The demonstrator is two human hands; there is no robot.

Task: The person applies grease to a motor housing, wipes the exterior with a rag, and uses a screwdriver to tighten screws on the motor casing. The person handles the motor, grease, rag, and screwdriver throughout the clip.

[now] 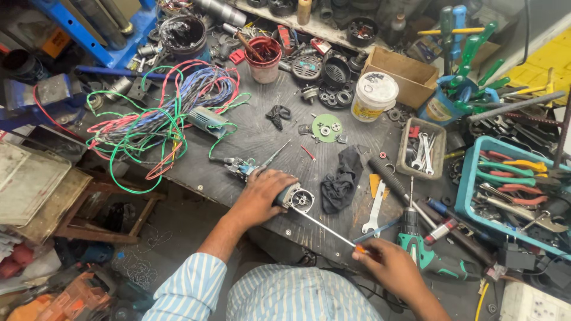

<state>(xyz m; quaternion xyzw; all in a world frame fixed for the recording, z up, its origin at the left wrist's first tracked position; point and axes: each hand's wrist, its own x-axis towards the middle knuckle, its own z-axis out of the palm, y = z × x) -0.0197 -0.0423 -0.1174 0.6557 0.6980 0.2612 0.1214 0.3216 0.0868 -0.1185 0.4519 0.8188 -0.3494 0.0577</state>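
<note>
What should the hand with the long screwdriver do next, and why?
Probably turn it. The right hand grips the orange-handled long screwdriver, whose tip already sits at the round metal end of the teal power-tool body, while the left hand pins that body on the dark workbench.

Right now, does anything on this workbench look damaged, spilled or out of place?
The power tool under the left hand lies partly dismantled, its gear head open, with the right hand's screwdriver in it. The red cup is smeared with dark grease.
</note>
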